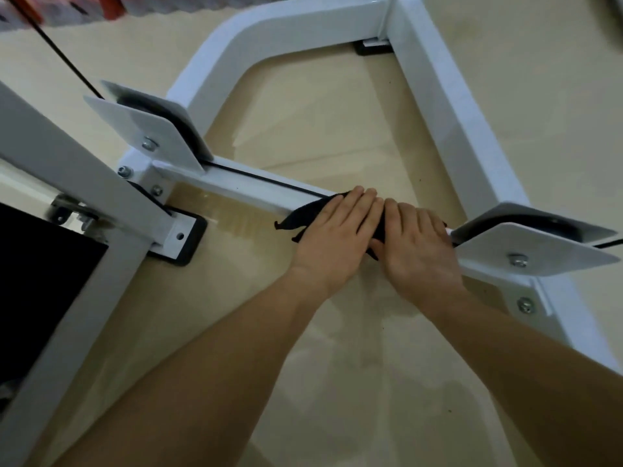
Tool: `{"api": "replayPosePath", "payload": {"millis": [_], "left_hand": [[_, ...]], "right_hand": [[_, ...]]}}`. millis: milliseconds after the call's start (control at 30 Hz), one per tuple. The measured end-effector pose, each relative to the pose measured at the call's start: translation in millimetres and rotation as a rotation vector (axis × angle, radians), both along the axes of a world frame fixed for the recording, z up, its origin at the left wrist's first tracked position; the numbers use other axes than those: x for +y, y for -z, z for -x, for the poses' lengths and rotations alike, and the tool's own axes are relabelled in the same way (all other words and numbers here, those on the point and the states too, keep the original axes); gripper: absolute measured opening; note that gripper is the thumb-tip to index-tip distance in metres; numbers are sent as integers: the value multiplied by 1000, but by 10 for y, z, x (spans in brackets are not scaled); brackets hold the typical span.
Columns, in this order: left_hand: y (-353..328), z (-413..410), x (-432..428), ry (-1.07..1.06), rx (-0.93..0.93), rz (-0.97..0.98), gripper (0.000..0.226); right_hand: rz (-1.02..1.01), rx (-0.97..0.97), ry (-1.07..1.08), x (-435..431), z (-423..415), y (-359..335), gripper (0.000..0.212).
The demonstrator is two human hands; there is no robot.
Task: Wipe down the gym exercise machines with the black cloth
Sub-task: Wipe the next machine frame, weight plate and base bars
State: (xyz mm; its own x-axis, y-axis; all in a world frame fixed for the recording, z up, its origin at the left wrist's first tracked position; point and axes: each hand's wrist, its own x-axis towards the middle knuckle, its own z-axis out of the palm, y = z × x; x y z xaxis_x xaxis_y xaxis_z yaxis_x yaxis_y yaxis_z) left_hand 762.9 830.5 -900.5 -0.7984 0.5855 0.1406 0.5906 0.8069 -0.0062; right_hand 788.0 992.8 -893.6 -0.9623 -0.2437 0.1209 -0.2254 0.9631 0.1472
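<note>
Black cloth (301,218) lies over the white crossbar (236,187), right of middle, pinned under both hands. Left hand (337,237) and right hand (416,249) sit side by side, fingers straight and close together, pressing flat, not gripping.

Risks:
- Black cable (269,179) runs along the bar's far top edge and could snag the cloth or fingertips.
- Right pulley bracket (536,249) is just beside the right hand, so a rightward stroke likely hits its plate edge.

Open run is leftward, up to the left bracket (145,129).

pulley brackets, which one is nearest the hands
The right-end bracket: the right hand, pressing the black cloth, is almost against it. The left-end bracket sits far along the bar.
</note>
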Motion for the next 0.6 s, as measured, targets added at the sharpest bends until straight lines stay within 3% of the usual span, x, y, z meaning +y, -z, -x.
{"api": "replayPosePath", "payload": {"millis": [167,333,467,600], "left_hand": [[-16,4,-158,74,31,-106,56],[-79,65,-932,-56,95,-326,26],[-425,-591,-1055,-304,-165,-460,14],[-708,-1746,-1151,-626,-372,-526,18]], "right_hand": [[122,97,132,-292,-119,165,53],[226,5,-142,-743,173,-50,54],[247,-170,-22,-918,-53,-452,35],[360,-351,-52,-1071,-1068,-744,13]]}}
